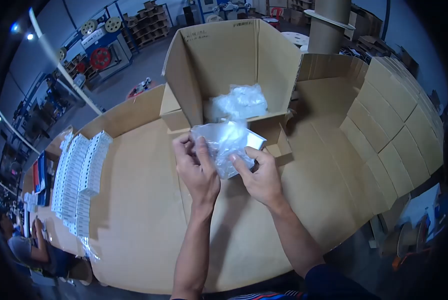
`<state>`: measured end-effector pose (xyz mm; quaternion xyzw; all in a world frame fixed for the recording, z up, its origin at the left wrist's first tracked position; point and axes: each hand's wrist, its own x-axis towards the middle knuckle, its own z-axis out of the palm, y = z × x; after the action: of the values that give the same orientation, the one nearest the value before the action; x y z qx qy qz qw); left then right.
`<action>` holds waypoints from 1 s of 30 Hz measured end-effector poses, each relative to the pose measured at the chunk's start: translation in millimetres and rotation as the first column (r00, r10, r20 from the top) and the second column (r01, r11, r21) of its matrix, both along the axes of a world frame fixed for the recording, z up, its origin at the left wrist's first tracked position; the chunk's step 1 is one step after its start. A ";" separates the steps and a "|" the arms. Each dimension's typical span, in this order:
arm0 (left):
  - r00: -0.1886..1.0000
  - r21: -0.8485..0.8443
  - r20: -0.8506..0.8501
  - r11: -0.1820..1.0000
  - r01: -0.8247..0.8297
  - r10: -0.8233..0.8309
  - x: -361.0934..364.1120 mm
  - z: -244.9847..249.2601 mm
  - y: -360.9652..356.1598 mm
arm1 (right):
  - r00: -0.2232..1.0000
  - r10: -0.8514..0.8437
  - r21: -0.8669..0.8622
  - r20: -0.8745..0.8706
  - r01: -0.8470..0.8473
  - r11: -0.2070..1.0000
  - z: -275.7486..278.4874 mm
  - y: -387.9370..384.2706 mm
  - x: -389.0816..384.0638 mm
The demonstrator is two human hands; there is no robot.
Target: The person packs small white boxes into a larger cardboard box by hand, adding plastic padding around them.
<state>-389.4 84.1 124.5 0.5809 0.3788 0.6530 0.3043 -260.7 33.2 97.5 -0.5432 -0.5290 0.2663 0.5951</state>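
My left hand [196, 162] pinches the left side of a clear plastic bag [216, 145] between thumb and fingers. A small white box [254, 140] shows at the bag's right side, its end sticking out past the film. The fingers of my right hand [258, 175] are closed on the box and the bag's right edge, thumb pressed on the film. Both hands are held up over the cardboard-covered table, in front of an open cardboard bin [224, 55]. More clear plastic bags [241, 101] lie in a heap inside that bin.
Stacked rows of small white boxes [71, 175] stand on the table's left. A small open carton [279, 142] sits just behind my hands. Flat cardboard boxes [394, 130] are stacked along the right edge. Another person [29, 247] sits at the far left.
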 end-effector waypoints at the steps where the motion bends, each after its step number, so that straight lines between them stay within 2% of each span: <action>1: 0.995 -0.037 0.083 0.998 0.051 -0.048 -12.1 -3.4 -10.7 | 0.997 -0.031 -0.045 0.073 0.035 0.998 -6.4 -11.4 -6.0; 2: 0.991 -0.057 0.127 0.997 0.048 -0.041 -22.2 -7.9 -19.5 | 0.998 -0.020 -0.045 0.064 0.023 0.999 -11.7 -22.9 -11.9; 4: 0.976 -0.090 0.218 0.995 0.044 -0.024 -35.3 -20.0 -34.8 | 0.980 0.010 -0.004 -0.200 -0.011 1.000 -27.2 -45.2 -32.5; 5: 0.959 -0.111 0.284 0.993 0.046 -0.012 -38.1 -24.7 -42.3 | 0.975 0.031 -0.020 -0.222 -0.036 0.999 -37.5 -55.5 -40.6; 7: 0.963 -0.127 0.265 0.992 -0.009 0.043 -48.0 -36.1 -56.2 | 0.962 0.067 -0.059 -0.266 -0.085 0.995 -52.3 -74.6 -50.5; 10: 0.979 -0.083 0.162 0.991 -0.108 0.121 -64.4 -55.1 -70.7 | 0.996 0.070 0.030 0.061 -0.072 0.997 -46.8 -95.4 -45.0; 11: 0.982 -0.064 0.140 0.991 -0.119 0.127 -67.6 -62.2 -75.7 | 0.975 0.088 -0.064 -0.205 -0.103 0.993 -46.4 -100.2 -50.0; 13: 0.989 -0.024 0.091 0.993 -0.112 0.113 -72.4 -77.0 -84.8 | 0.970 0.119 -0.039 -0.213 -0.130 0.991 -46.7 -102.1 -57.1; 15: 0.987 -0.041 0.130 0.995 -0.088 0.093 -72.9 -88.5 -90.8 | 0.978 0.134 -0.016 -0.162 -0.138 0.990 -51.8 -99.8 -61.0; 18: 0.978 -0.127 0.194 0.991 -0.048 0.073 -84.2 -96.6 -101.1 | 0.953 0.075 -0.087 -0.293 -0.105 0.991 -48.9 -109.6 -68.0; 19: 0.977 -0.138 0.200 0.990 -0.043 0.070 -89.4 -98.2 -102.2 | 0.958 0.026 -0.057 -0.286 -0.044 0.997 -56.3 -109.4 -68.9; 21: 0.981 -0.168 0.183 0.985 -0.028 0.059 -102.2 -103.0 -105.0 | 0.988 -0.022 -0.143 -0.154 0.000 0.990 -49.2 -117.8 -66.9; 22: 0.985 -0.088 0.148 0.993 -0.075 0.088 -105.1 -105.4 -105.4 | 0.995 -0.041 -0.187 -0.086 0.025 0.982 -46.9 -121.7 -66.7; 23: 0.986 -0.004 0.115 0.993 -0.120 0.120 -107.0 -106.9 -105.6 | 0.993 -0.089 -0.072 -0.074 0.083 0.994 -57.8 -119.5 -67.6; 24: 0.984 0.084 0.086 0.983 -0.161 0.154 -109.9 -106.9 -104.5 | 0.992 -0.107 -0.060 -0.072 0.103 0.993 -59.0 -120.2 -69.4; 25: 0.953 0.237 -0.162 0.948 -0.215 0.256 -120.1 -97.5 -111.5 | 0.989 -0.126 -0.049 -0.072 0.123 0.991 -60.1 -121.2 -71.2; 26: 0.926 0.327 -0.278 0.932 -0.159 0.255 -121.1 -87.0 -117.1 | 0.987 -0.145 -0.039 -0.072 0.143 0.989 -60.9 -122.5 -72.2; 27: 0.884 0.407 -0.388 0.909 -0.090 0.261 -120.2 -70.5 -122.5 | 0.974 -0.184 0.035 0.129 0.181 0.983 -56.0 -122.3 -71.2; 28: 0.827 0.473 -0.491 0.881 -0.010 0.273 -118.1 -55.4 -127.7 | 0.966 -0.194 0.042 0.170 0.189 0.981 -48.6 -123.7 -71.9; 30: 0.779 0.433 -0.598 0.894 0.117 0.188 -108.4 -43.7 -128.0 | 0.944 -0.211 0.056 0.253 0.204 0.977 -36.2 -126.4 -74.4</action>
<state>-497.8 -43.9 80.9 0.8105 0.3086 0.4978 0.0066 -335.1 -93.2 61.2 -0.6171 -0.5455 0.1218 0.5539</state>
